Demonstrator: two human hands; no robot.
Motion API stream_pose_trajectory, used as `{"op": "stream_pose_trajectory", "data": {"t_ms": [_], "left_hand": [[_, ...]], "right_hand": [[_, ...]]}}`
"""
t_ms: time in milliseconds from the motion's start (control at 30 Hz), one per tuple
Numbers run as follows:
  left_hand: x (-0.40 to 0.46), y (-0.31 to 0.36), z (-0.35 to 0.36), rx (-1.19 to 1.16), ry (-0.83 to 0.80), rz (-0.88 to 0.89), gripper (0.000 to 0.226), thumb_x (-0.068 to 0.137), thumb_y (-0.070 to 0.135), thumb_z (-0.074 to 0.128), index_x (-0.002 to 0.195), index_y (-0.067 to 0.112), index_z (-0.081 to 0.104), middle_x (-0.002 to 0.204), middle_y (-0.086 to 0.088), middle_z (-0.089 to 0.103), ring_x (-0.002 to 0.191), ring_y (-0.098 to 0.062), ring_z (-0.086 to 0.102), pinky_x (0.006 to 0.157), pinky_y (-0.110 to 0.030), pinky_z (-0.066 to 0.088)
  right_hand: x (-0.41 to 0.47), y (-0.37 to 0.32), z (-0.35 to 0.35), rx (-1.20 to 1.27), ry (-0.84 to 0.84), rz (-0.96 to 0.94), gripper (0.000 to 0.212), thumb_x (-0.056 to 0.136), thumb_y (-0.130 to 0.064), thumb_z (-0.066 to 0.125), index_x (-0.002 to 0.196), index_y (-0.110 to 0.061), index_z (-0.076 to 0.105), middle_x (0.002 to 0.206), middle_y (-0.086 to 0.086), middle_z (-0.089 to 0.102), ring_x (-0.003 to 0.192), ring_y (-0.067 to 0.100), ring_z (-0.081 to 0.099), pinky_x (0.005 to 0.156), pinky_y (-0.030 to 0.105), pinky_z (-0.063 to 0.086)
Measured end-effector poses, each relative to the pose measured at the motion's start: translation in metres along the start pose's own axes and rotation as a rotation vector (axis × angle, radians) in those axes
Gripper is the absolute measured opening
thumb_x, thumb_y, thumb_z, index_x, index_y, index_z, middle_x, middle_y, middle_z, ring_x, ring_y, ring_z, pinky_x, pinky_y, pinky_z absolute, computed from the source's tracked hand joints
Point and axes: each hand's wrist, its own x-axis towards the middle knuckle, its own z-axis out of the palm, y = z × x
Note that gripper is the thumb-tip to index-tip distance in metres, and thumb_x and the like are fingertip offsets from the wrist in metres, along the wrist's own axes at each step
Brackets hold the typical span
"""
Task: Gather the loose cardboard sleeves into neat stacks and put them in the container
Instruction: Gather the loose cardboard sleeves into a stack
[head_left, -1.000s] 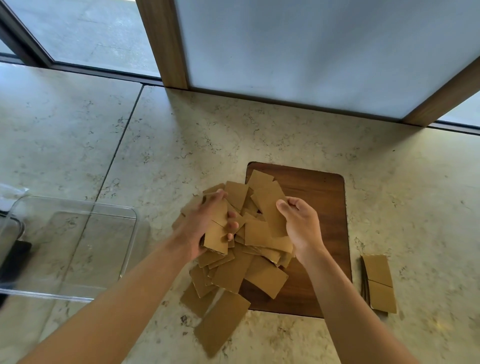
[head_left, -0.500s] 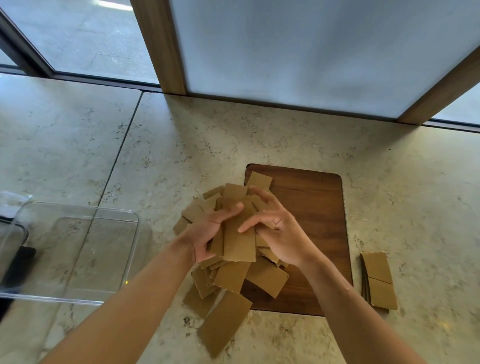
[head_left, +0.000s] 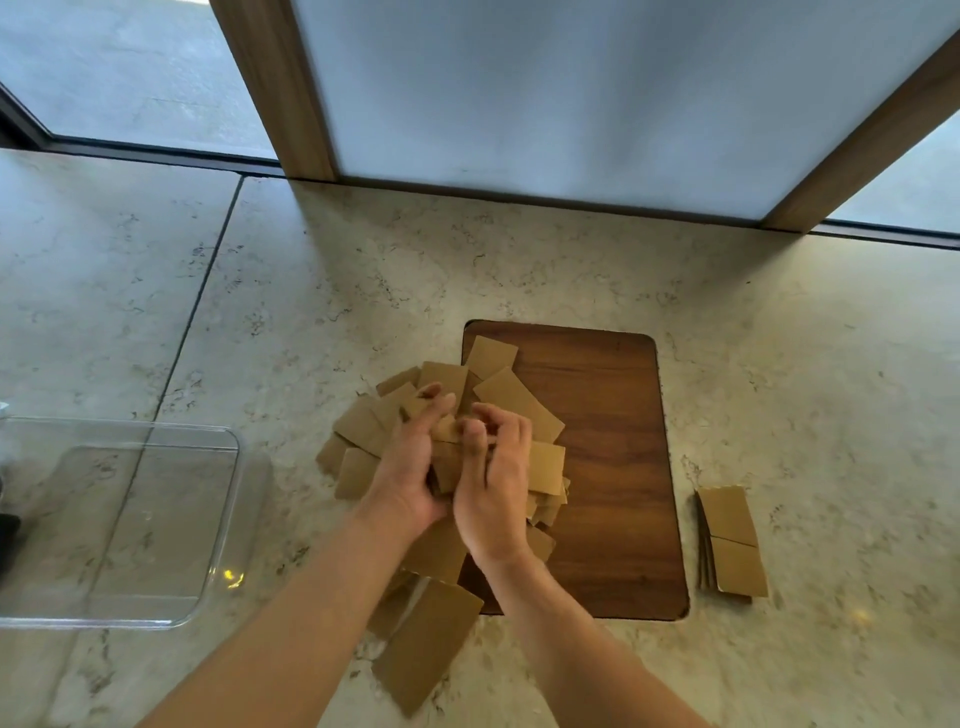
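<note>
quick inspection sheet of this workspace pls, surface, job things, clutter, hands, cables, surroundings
surface: pale marbled stone counter with a seam on the left; dark wooden board lying on it.
job's things: loose pile of cardboard sleeves half on the board, half on the counter; small neat stack of sleeves right of the board; clear plastic container at left, no sleeves in it.
clutter: dark object at the left edge, cut off, cannot identify.
hands: left hand and right hand close together over the pile, both gripping sleeves.
cables: nothing seen.
surroundings: wood-framed frosted panel behind the counter; window at far left.
</note>
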Motion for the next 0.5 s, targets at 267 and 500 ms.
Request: {"op": "stream_pose_trajectory", "data": {"t_ms": [267,500], "left_hand": [[-0.001,0.03,-0.03,0.028,-0.191,0.054,0.054,0.085,0.068,0.07,0.124,0.03,0.067,0.096,-0.016,0.071,0.079,-0.031,0.071,0.068,-0.044,0.06],[-0.004,0.014,-0.025,0.243,-0.139,0.069,0.07,0.085,0.072,0.063,0.137,0.025,0.057,0.084,-0.014,0.067,0.07,-0.027,0.066,0.061,-0.04,0.057]], "right_hand": [[0.036,0.054,-0.082,-0.786,-0.39,0.109,0.056,0.084,-0.07,0.067,0.129,-0.036,0.061,0.119,-0.009,0.054,0.118,0.018,0.043,0.102,0.038,0.033],[0.059,0.043,-0.106,-0.03,-0.186,0.415,0.008,0.099,-0.024,0.07,0.102,-0.026,0.063,0.101,-0.004,0.072,0.094,0.016,0.069,0.072,0.017,0.054]]}}
